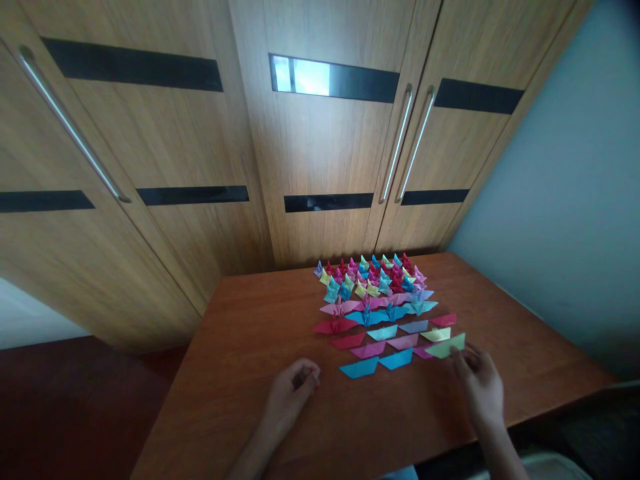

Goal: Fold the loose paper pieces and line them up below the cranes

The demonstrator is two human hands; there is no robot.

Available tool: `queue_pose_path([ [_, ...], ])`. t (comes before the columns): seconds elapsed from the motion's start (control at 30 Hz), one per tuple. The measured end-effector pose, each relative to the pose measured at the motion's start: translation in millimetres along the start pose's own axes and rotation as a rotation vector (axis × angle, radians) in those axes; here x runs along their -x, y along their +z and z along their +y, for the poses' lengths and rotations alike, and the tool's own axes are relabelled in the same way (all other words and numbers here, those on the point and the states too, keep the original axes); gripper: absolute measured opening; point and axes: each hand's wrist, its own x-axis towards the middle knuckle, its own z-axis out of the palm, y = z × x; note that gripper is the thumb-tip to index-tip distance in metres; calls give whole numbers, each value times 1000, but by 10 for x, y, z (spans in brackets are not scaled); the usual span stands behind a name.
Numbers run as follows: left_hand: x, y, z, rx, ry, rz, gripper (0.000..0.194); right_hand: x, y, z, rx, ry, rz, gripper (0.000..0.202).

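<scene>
Rows of small folded paper pieces in many colours lie on a brown wooden table [240, 360]; the far rows hold several finished paper cranes [370, 277], the near rows flat folded shapes such as a blue one [359, 368]. My right hand [479, 383] pinches the near corner of a light green folded paper [446, 346] at the right end of the front rows. My left hand [293, 387] rests on the table left of the blue pieces, fingers curled in, with nothing visible in it.
Tall wooden wardrobe doors [320, 153] with metal handles stand right behind the table. A pale wall [575, 220] runs along the right side. Dark red floor [65, 407] shows to the left of the table.
</scene>
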Motion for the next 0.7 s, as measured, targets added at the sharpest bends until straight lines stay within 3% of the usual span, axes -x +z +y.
queue_pose_path([
  [0.17,-11,25,-7,-11,-6,4,29,-486,-264,350,503,99,-9,59],
  [0.33,-1,32,18,-40,-8,-7,26,-556,-205,309,795,162,-142,59],
  [0.5,10,20,32,-58,2,-19,23,-579,-185,281,877,152,-213,57],
  [0.7,13,16,13,-72,10,-38,24,-576,-181,239,878,168,-212,56],
])
